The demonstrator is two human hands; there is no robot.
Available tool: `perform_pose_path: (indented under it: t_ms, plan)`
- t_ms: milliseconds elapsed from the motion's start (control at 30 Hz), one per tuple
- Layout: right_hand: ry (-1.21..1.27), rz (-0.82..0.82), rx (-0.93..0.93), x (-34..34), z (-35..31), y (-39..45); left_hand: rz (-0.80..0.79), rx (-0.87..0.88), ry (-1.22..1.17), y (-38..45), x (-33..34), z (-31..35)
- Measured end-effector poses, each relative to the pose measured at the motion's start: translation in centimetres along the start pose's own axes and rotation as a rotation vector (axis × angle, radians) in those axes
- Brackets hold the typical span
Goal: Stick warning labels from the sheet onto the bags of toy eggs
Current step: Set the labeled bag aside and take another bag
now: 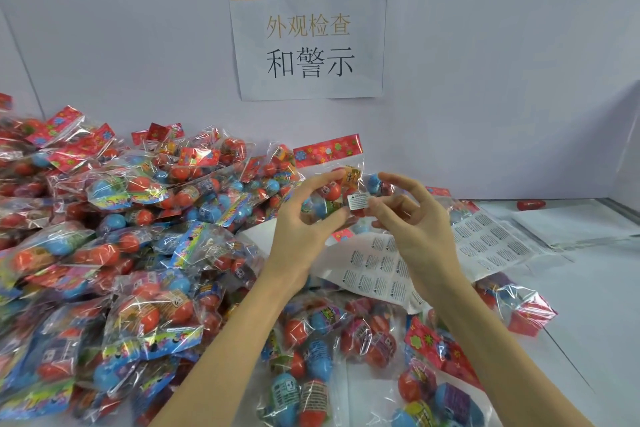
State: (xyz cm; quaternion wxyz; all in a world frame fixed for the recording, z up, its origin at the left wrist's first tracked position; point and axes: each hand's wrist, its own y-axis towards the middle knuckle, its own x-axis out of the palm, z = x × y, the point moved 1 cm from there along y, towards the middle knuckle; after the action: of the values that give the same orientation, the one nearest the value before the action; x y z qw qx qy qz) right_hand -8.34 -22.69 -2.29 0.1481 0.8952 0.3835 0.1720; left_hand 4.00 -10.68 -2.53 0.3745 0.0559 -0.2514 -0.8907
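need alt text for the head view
Left hand holds up a bag of toy eggs while the right hand pinches a warning label against it, above the label sheet and piled bags.

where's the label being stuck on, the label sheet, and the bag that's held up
warning label (357, 201), head view, middle of its white face
label sheet (377, 274), head view, printed area left of the right forearm
held bag (327, 152), head view, red flowered header strip
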Motion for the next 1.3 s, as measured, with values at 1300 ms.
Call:
perform_pose_path:
  t_ms: [1300]
  plan:
    - [-0.299, -0.03, 0.043, -0.4, 0.0, 0.2, -0.069, 0.061, 0.0, -0.1, 0.3, 0.1]
